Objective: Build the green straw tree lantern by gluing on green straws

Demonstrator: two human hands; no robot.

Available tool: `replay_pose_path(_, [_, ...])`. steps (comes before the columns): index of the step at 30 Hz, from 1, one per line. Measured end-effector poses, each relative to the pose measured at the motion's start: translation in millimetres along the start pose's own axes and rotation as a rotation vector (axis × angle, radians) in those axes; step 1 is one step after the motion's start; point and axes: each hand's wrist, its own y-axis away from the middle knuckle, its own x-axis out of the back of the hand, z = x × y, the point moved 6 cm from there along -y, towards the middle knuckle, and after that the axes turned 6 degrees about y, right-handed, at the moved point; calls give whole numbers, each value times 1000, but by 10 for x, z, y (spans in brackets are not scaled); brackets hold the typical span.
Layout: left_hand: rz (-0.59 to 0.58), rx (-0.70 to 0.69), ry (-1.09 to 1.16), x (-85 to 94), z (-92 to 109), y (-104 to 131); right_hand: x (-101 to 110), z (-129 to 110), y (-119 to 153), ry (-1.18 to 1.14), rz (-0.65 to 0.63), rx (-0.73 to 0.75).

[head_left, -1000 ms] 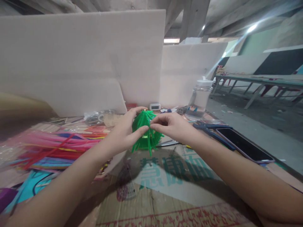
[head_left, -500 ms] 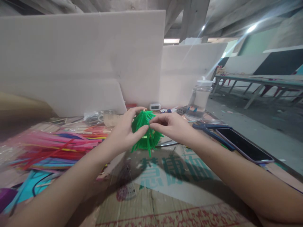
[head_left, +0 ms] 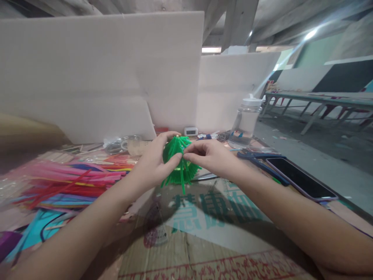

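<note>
Over the middle of the table, a green cone-shaped pipe-cleaner craft [head_left: 186, 173] stands between my hands, its fuzzy strands hanging down all round from a pale tip. My left hand [head_left: 161, 157] wraps its left side, with the thumb pressed on the front and the fingers reaching behind the top. From the right, my right hand [head_left: 208, 155] pinches at a strand on the front, thumb and forefinger meeting beside the left thumb. The fingertips cover the exact spot that they grip.
Bundled coloured pipe cleaners [head_left: 72, 179] lie at the left. At the right are a water bottle [head_left: 244, 122], dark-handled pliers [head_left: 253, 157] and a phone [head_left: 300, 177]. A small digital clock [head_left: 190, 131] stands before white boards [head_left: 101, 66] at the back.
Hardly anything differs. Both hands keep their hold on the green craft, and the front strand hangs very slightly further left.
</note>
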Motion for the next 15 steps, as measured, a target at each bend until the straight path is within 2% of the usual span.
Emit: replay_pose_path(15, [-26, -48, -52, 30, 23, -1, 2, 24, 0, 2, 15, 12])
